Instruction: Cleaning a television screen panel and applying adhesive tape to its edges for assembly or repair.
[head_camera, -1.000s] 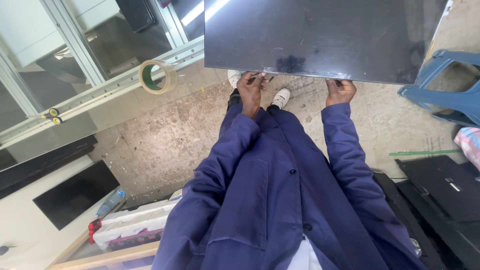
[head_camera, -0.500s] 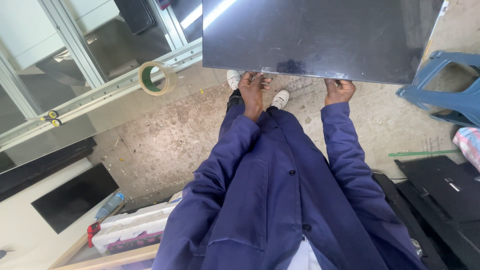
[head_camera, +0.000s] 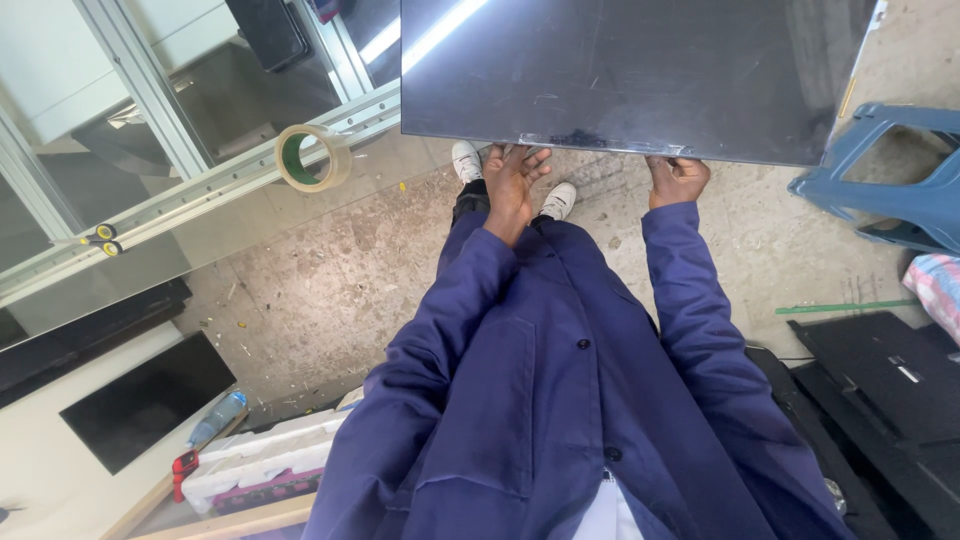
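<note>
Versus the frame half a second earlier: the large dark glossy flat panel (head_camera: 640, 75) sits at nearly the same place in view; its near edge has shifted very slightly and the grip looks unchanged.

Left hand (head_camera: 512, 180): fingers spread up against the near edge and underside of the panel, supporting it from below. Right hand (head_camera: 677, 177): fingers curled on the same near edge, grasping it. The panel is held out in front of the body, above the white shoes (head_camera: 465, 160) and the speckled concrete floor (head_camera: 330, 280). A bright streak of light reflects on its surface.

Packages and labels: a roll of brown tape with a green core (head_camera: 312, 157) rests on the pale aluminium frame rail (head_camera: 200, 190), left of the panel. Two small yellow-and-black rollers (head_camera: 108, 240) sit further along that rail.

Containers: a white foam tray (head_camera: 265, 462) at lower left, contents not discernible; a clear plastic bottle with blue label (head_camera: 216, 419) lies just beside it. A blue plastic stool (head_camera: 890, 185) stands to the right.
</note>
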